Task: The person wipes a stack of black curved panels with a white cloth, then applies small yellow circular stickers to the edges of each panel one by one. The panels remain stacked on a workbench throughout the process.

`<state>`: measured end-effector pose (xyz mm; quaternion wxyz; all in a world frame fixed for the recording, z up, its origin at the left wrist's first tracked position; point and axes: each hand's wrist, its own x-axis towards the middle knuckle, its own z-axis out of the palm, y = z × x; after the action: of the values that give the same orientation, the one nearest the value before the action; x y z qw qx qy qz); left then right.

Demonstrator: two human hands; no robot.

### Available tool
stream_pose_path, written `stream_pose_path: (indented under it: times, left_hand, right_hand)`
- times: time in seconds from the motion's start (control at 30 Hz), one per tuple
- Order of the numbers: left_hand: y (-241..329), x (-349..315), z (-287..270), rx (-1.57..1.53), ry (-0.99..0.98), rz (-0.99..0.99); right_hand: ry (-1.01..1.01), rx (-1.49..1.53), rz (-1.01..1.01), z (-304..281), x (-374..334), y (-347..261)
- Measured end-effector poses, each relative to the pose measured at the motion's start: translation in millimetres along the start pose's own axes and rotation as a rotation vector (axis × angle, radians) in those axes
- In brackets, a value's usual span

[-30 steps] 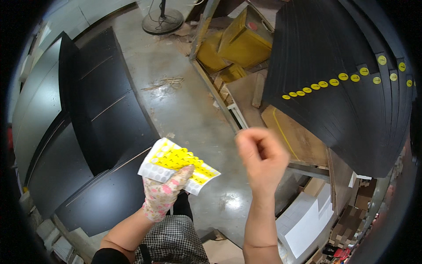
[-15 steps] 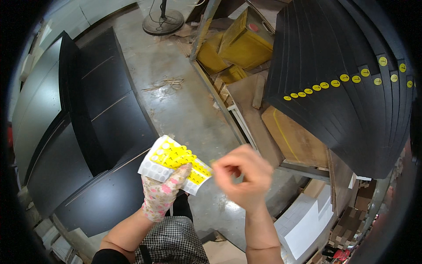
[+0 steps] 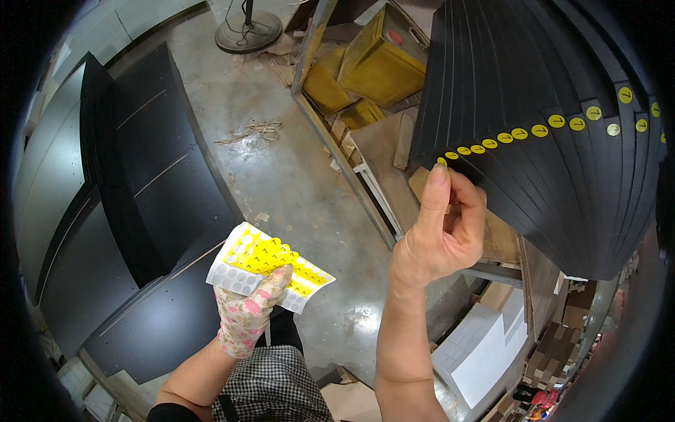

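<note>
My left hand [image 3: 245, 315], in a flowered glove with the fingertips bare, is closed on sticker sheets [image 3: 264, 254]. They are white backing with rows of yellow round stickers, some spots peeled bare. My bare right hand [image 3: 448, 228] is raised at the near left corner of a fanned stack of black panels [image 3: 506, 84]. Its thumb and forefinger pinch a yellow round sticker [image 3: 441, 162] against the leftmost panel's edge. A row of the same yellow stickers [image 3: 505, 138] runs rightward across the panels, one on each.
More black panels [image 3: 176, 211] lie stacked at left. Yellow metal cans [image 3: 383, 60] stand behind a metal frame [image 3: 344, 165] at the upper middle. A round stand base [image 3: 248, 34] and loose string [image 3: 253, 131] are on the floor. White sheets [image 3: 485, 352] lie at lower right.
My right hand has moved up and right from beside the sticker sheets to the leftmost panel, carrying a sticker. My left hand still holds the sheets, slightly further left in view.
</note>
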<state>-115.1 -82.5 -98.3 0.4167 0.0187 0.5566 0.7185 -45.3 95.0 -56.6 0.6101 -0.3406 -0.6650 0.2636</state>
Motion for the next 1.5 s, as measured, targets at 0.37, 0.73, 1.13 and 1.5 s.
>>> stream_pose_path:
  times: [0.37, 0.73, 1.13, 1.5]
  left_hand:
    - [-4, -3, 1, 0.023, -0.038, -0.003]
    - [2, -17, -5, -0.026, -0.177, 0.027]
    - [2, -8, -4, -0.018, -0.073, 0.034]
    - [0, -3, -5, -0.005, -0.049, 0.023]
  right_hand:
    - [0.065, -0.141, 0.055, 3, 3, -3]
    - [-0.885, 0.055, 0.393, -35, -32, -40]
    - [-0.592, -0.011, 0.053, -28, -29, -33]
    - [0.009, 0.040, -0.046, 3, -9, 9]
